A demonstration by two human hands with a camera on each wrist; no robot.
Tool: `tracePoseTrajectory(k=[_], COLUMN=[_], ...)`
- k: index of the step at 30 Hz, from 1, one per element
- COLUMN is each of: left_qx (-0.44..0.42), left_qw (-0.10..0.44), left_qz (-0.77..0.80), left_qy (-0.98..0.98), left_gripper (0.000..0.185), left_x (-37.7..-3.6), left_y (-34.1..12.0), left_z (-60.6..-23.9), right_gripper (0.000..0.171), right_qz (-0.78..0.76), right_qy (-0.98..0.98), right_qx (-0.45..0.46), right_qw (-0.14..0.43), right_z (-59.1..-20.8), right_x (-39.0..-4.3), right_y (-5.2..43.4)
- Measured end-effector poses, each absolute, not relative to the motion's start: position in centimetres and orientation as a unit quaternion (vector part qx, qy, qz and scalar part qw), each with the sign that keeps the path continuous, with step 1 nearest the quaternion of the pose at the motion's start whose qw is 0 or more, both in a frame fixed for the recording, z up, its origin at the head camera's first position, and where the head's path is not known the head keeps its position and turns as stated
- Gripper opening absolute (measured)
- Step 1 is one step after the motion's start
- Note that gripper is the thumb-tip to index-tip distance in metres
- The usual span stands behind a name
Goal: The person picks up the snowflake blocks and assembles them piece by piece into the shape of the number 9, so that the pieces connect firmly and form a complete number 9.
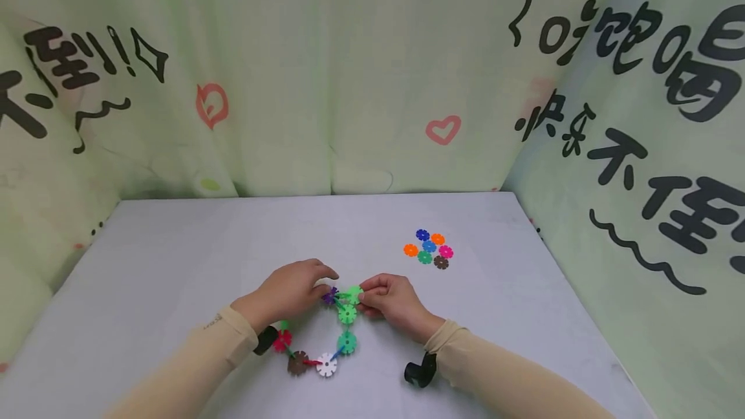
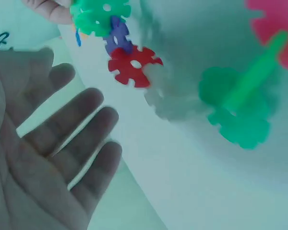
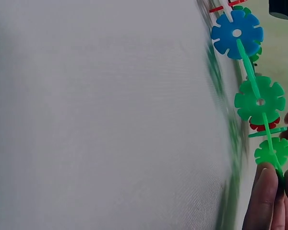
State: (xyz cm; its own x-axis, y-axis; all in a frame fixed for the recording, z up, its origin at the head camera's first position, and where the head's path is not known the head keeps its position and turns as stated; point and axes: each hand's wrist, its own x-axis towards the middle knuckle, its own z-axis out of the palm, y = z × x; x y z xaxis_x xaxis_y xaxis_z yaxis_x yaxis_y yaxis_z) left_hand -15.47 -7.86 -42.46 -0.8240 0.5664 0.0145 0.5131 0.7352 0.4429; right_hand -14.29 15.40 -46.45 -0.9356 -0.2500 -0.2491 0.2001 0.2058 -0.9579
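Pinching light-green disc [image 1: 353,294] of linked chain [image 1: 346,343] over bench [image 1: 233,238] with right hand [image 1: 396,301]. Holding nothing in left hand [image 1: 288,290], spread loosely beside purple disc [image 1: 332,297]. With 7 loose discs [image 1: 429,246] clustered farther back.

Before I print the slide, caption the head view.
The right hand pinches a light-green notched disc in a linked chain; the left hand is nearby, loose discs beyond.
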Motion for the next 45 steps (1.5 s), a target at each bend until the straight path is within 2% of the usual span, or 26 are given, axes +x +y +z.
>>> tracePoseTrajectory(k=[10, 15, 24, 30, 37, 45], left_qx=[0.308, 0.3, 0.327, 0.34, 0.342, 0.349], left_qw=[0.053, 0.042, -0.015, -0.019, -0.014, 0.008], left_qz=[0.185, 0.183, 0.136, 0.151, 0.156, 0.185], left_qy=[0.932, 0.935, 0.935, 0.928, 0.927, 0.918], left_gripper=[0.005, 0.005, 0.013, 0.013, 0.014, 0.015], left_x=[-16.6, -16.5, -16.6, -16.4, -16.0, -15.9], left_y=[-5.7, -5.2, -4.8, -4.9, -5.1, -5.4], left_z=[-43.2, -43.4, -44.3, -44.4, -43.9, -43.7], right_gripper=[0.023, 0.022, 0.026, 0.028, 0.028, 0.027], right_qz=[-0.628, -0.629, -0.602, -0.589, -0.496, -0.396], right_qy=[0.757, 0.754, 0.766, 0.773, 0.852, 0.912], right_qx=[-0.014, -0.01, -0.032, -0.027, -0.023, 0.057], right_qw=[0.183, 0.187, 0.222, 0.234, 0.168, 0.089], right_z=[-46.1, -46.1, -46.1, -45.7, -45.1, -45.0], right_x=[-14.2, -14.3, -14.5, -15.2, -16.4, -18.5], right_y=[15.1, 15.1, 16.5, 18.3, 22.2, 28.0])
